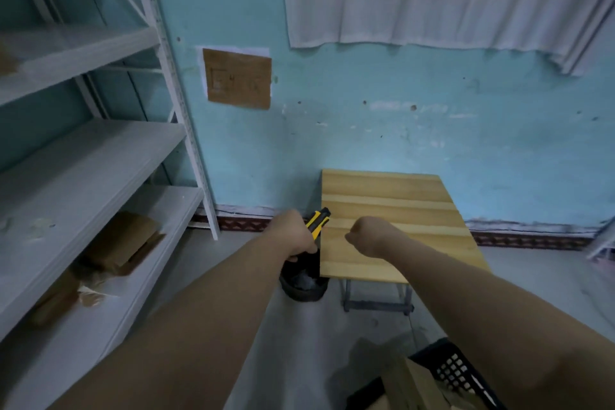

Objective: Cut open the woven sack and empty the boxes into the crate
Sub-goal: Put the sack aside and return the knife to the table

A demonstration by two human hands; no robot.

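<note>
Holding a yellow-and-black utility knife (317, 220) over the left edge of a small wooden table (399, 210), both arms reach forward.

Left hand (293, 236): fingers wrapped tight round the knife handle, above a black bin (303, 288) on the floor beside the table. Right hand (369, 236): curled into a loose fist over the tabletop; whether it grips anything cannot be told. Black crate (456, 366): bottom right, near the right forearm, brown boxes (412, 383) inside. White shelving (100, 156) at left carries flattened cardboard (123, 240). Woven sack: cannot be made out.
</note>
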